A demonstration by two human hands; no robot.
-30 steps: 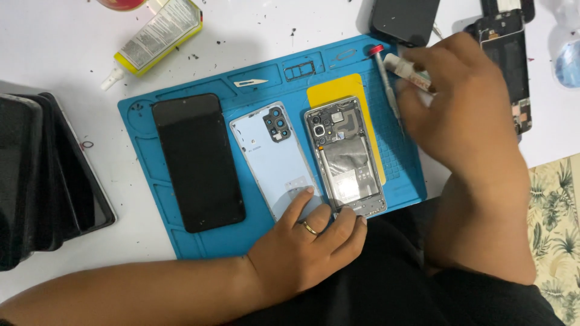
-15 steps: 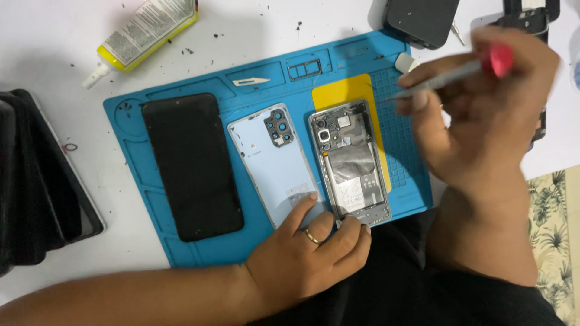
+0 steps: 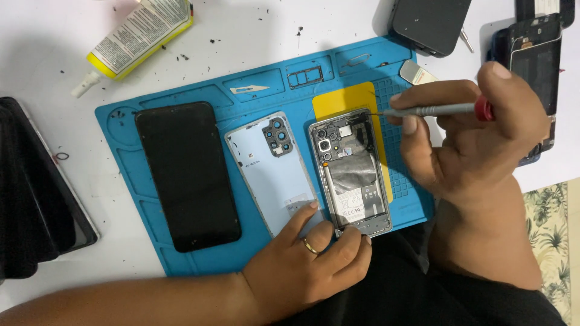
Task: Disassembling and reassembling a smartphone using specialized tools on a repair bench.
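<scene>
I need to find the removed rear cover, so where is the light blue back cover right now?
In the head view the light blue back cover lies on the blue mat, between the black screen and the opened phone.

Left hand (image 3: 308, 265) low, fingers curled (a ring on one), forearm reaching in from the left, right hand (image 3: 465, 139) raised, fingers pinched shut.

The single head camera looks steeply down, fairly close, at the blue mat (image 3: 181, 265) on a white table (image 3: 254, 36).
</scene>
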